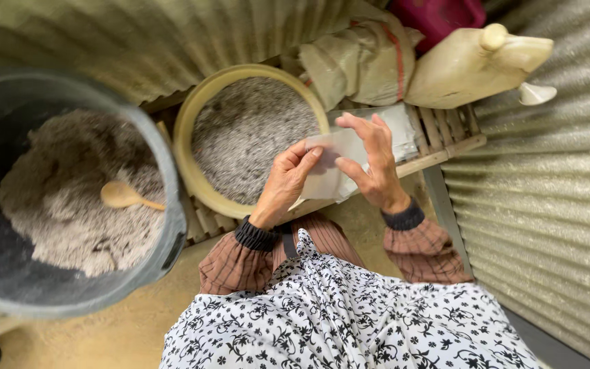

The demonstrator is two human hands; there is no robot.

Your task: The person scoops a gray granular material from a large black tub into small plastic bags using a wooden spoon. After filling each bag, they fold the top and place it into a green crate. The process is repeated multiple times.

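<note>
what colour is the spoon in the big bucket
Pale tan wooden spoon, lying on the grey powder; head view.

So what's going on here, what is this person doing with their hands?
A person in a black-and-white floral garment is holding a small translucent plastic bag with both hands, the left hand and right hand pinching its top edge from either side. It is held above a yellow-rimmed round sieve filled with grey grainy powder. To the left stands a large grey bucket of similar powder with a wooden spoon lying in it. A sack and a cream plastic jug sit behind, against corrugated metal walls.
</note>
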